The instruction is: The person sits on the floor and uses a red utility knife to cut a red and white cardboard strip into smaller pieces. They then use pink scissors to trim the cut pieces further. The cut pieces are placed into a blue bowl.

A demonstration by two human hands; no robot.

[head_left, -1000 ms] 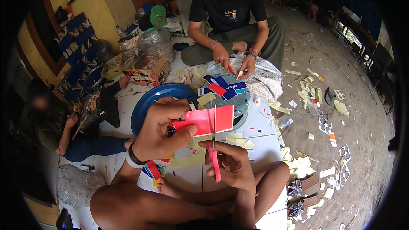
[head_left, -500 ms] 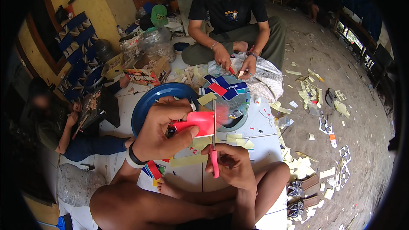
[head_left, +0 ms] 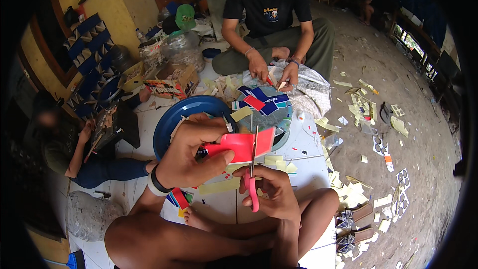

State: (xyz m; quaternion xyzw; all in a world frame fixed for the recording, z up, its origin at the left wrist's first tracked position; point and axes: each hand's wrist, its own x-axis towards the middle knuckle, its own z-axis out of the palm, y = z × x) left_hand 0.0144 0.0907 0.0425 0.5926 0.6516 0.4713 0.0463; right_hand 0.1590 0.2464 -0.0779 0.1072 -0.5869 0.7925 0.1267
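A glossy red sheet (head_left: pixel 238 145) with a pale lower edge is pinched between the thumb and fingers of my left hand (head_left: pixel 191 155). My right hand (head_left: pixel 274 193) grips pink-handled scissors (head_left: pixel 252 192), held upright with the blades slightly apart. Those blades cross the sheet, and part of the red lies to their right. Behind the sheet stands a round tub with a greyish top (head_left: pixel 279 115), where blue and white printed pieces (head_left: pixel 269 105) and a red piece (head_left: pixel 254 102) lie. A pale yellow slip (head_left: pixel 242 114) rests there too.
A blue basin (head_left: pixel 167 119) stands behind my left hand. Opposite sits a person (head_left: pixel 271 20) working with a red-handled tool; another person (head_left: pixel 74 139) sits at left. Paper scraps (head_left: pixel 356 194) and brown sandals (head_left: pixel 354 216) are at right. A cardboard box (head_left: pixel 174 87) stands farther back.
A blurred red part right of the blades has given way to a clear stretch of sheet there. The scissor blades have parted and tilted slightly. The person opposite has raised their head.
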